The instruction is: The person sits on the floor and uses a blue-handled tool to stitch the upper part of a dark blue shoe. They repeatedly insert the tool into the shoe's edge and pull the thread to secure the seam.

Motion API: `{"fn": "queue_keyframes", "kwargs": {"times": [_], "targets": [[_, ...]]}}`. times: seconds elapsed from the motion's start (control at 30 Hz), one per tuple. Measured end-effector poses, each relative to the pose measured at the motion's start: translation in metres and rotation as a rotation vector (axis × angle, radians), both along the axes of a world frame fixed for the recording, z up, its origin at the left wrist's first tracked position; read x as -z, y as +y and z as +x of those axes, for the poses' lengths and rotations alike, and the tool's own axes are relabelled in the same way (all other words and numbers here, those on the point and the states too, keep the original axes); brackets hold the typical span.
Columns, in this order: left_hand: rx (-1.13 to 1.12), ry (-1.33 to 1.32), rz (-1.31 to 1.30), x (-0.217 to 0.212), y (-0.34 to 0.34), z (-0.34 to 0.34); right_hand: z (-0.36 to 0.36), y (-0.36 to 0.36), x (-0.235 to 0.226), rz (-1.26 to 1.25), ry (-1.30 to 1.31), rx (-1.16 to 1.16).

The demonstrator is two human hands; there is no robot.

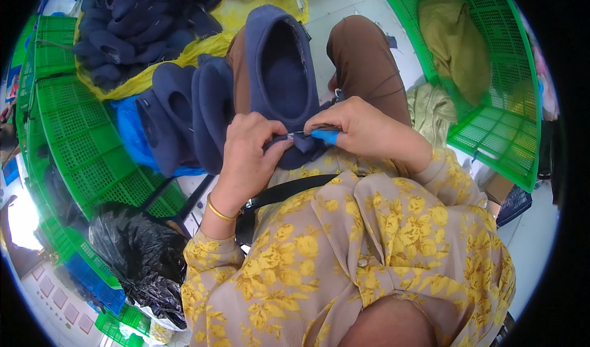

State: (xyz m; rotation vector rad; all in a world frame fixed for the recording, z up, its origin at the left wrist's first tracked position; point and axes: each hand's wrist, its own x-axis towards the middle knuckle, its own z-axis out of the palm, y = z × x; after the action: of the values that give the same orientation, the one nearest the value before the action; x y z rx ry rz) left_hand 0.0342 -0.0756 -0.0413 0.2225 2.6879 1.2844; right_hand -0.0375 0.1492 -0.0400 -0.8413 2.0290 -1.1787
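A dark blue slipper (251,95) rests on my lap, its opening facing up and its toe pointing away from me. At its near end, my left hand (249,147) pinches a fold of dark blue material between thumb and forefinger. My right hand (362,126) is closed on a thin, needle-like metal tool (299,132), whose tip reaches the pinched fold. Blue tape (326,137) wraps a digit of the right hand. Light threads or fibres show at the fold. Whether the fold belongs to this slipper or to a second one beneath the hands I cannot tell.
Several more dark blue slippers (175,110) stand left of my lap on blue plastic. Beyond them, a yellow sack (236,15) holds a heap of slippers. Green crates (77,116) line the left; another green crate (491,144) stands right with cloth in it. A black bag (138,248) is near-left.
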Motion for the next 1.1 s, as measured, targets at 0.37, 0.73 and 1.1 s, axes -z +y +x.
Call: {"fn": "queue_keyframes", "kwargs": {"times": [0.37, 0.73, 1.1], "targets": [[-0.018, 0.026, 0.103, 0.012, -0.005, 0.004, -0.005, -0.008, -0.007, 0.108, 0.096, -0.156], [-0.016, 0.01, 0.219, 0.023, -0.011, 0.005, 0.001, -0.007, 0.006, 0.038, 0.035, -0.081], [-0.005, 0.018, 0.256, 0.029, -0.011, 0.003, 0.009, -0.011, 0.022, -0.064, 0.045, -0.007]]}}
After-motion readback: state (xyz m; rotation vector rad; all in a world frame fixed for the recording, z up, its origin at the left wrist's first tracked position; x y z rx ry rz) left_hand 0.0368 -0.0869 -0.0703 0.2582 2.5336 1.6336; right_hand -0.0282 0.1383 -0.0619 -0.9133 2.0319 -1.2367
